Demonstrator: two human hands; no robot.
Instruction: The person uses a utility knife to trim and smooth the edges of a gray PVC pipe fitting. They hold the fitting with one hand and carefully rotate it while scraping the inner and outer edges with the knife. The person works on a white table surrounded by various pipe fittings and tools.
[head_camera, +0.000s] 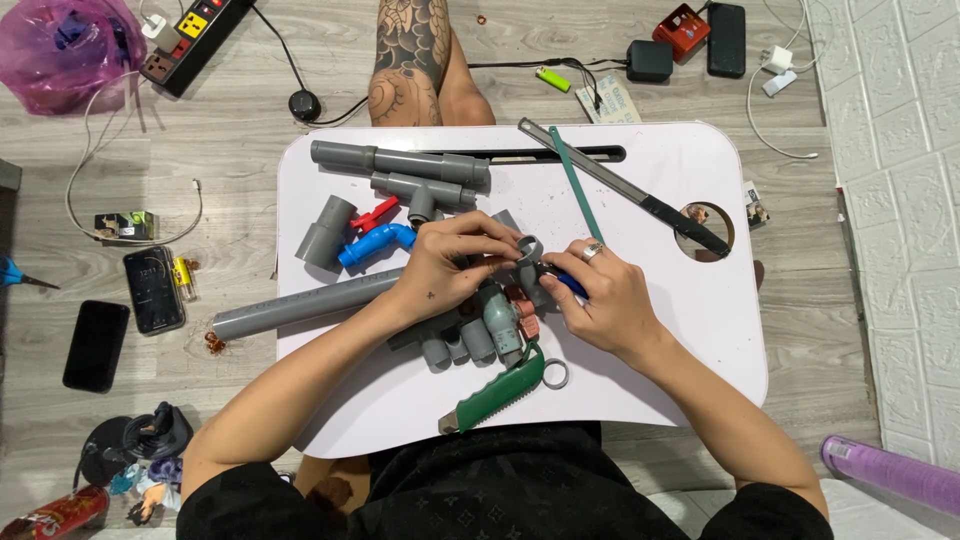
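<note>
My left hand (450, 265) grips a short grey pipe ring fitting (528, 247) at the middle of a white lap table (700, 320). My right hand (600, 300), with a ring on one finger, touches the same fitting from the right and holds a small blue-tipped thing (572, 287) against it. Under both hands lies a heap of grey pipe fittings (470, 335) with a grey valve piece (503, 325) and copper-coloured caps (527, 318). A green utility knife (492, 396) lies just in front of the hands.
On the table: a long grey pipe (300, 308), a grey coupler (326, 233), a blue elbow with a red handle (375, 243), joined grey pipes (400, 165), a hacksaw blade (577, 185), a black-handled saw (640, 195). On the floor: phones (153, 290), a power strip (195, 40), a lighter (552, 79), chargers, a purple roll (890, 470).
</note>
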